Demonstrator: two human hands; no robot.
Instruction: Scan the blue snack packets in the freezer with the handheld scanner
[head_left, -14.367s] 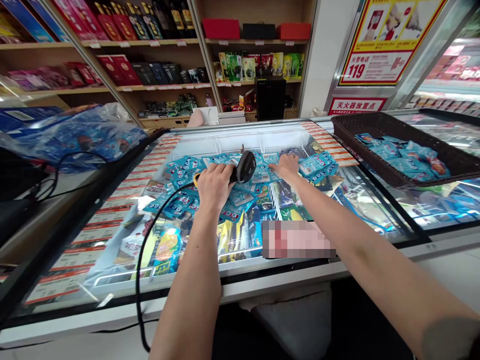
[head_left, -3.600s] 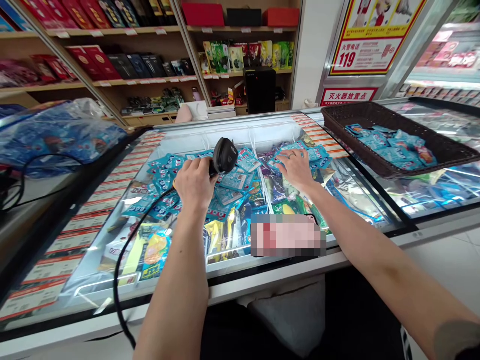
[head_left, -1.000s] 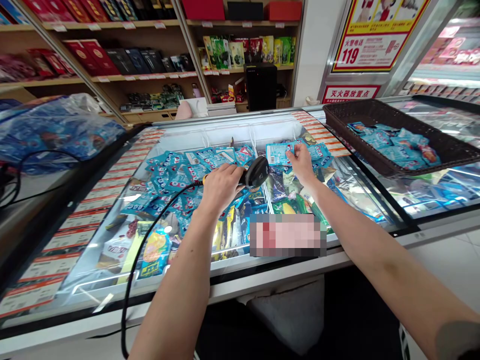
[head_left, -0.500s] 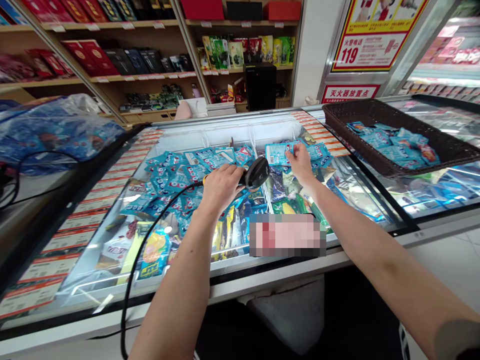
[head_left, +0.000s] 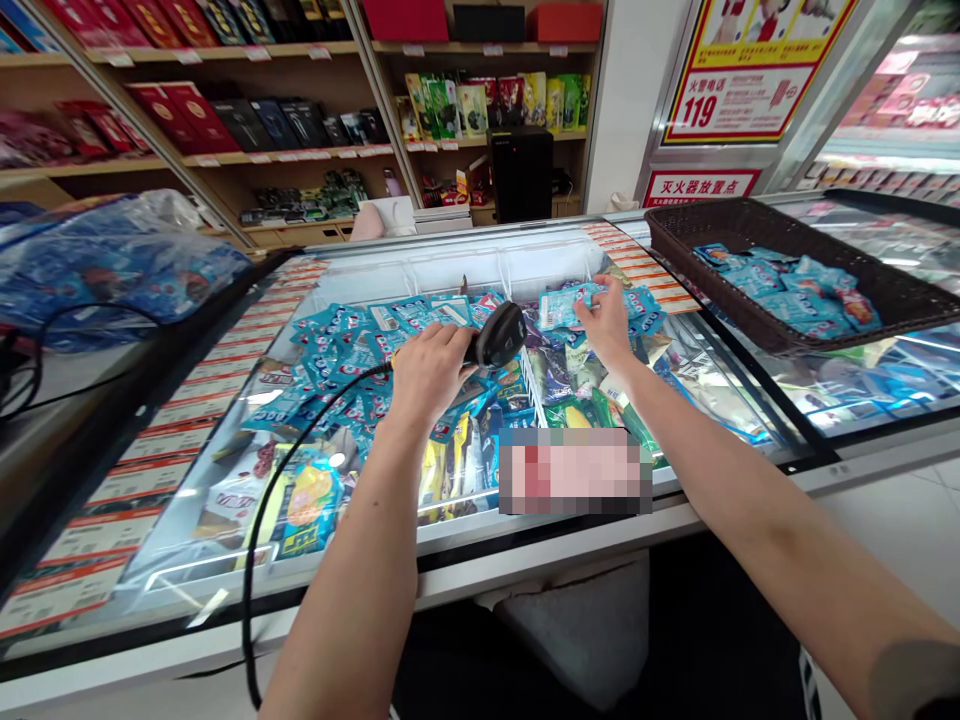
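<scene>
My left hand (head_left: 433, 368) is closed round the handle of a black barcode scanner (head_left: 501, 336), whose head points right. A black cable runs from it down past my left forearm. Between the thumb and fingers of my right hand (head_left: 606, 322) is a blue ice cream packet (head_left: 559, 308), held flat just right of the scanner head. Below both hands, many similar blue packets (head_left: 341, 345) lie heaped in the chest freezer (head_left: 457, 262). Other wrapped ices, yellow, green and purple, lie nearer me and to the right.
A dark woven basket (head_left: 757, 225) with several blue packets stands on the freezer at the right. Price labels (head_left: 180, 400) line the freezer's left side. A blurred-out object (head_left: 576, 472) rests on the front edge. Plastic-wrapped goods (head_left: 112, 270) lie at left; shelves stand behind.
The scanner in my left hand has shifted slightly left, away from the packet. My right hand has tilted the packet and moved it slightly to the right.
</scene>
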